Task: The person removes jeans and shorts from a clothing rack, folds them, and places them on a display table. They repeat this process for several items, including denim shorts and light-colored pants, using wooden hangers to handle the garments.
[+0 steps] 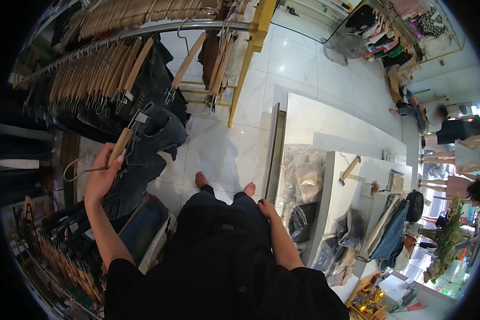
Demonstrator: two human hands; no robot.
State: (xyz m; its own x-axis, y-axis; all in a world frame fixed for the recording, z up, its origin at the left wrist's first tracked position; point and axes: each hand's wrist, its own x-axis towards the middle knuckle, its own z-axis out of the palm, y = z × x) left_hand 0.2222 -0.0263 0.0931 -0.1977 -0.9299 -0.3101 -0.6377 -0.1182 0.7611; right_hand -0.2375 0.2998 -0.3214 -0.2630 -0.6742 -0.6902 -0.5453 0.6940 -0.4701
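My left hand (105,170) grips a wooden clip hanger (121,147) by its bar, with the metal hook sticking out to the left. Dark denim jeans (144,160), frayed or ripped in places and bearing a white tag, hang from its clips. Down beside my thigh is my right hand (267,208), fingers curled; whether anything is in it cannot be told. In front of the left hand, more dark trousers on wooden hangers (100,76) hang from a metal rail (144,31).
A yellow rack post (244,76) stands ahead. White counters (304,116) at right hold plastic-bagged garments (308,176) and a loose hanger (350,170). Another rack of hangers (64,256) is at lower left. A standing fan (350,46) and several people are farther off.
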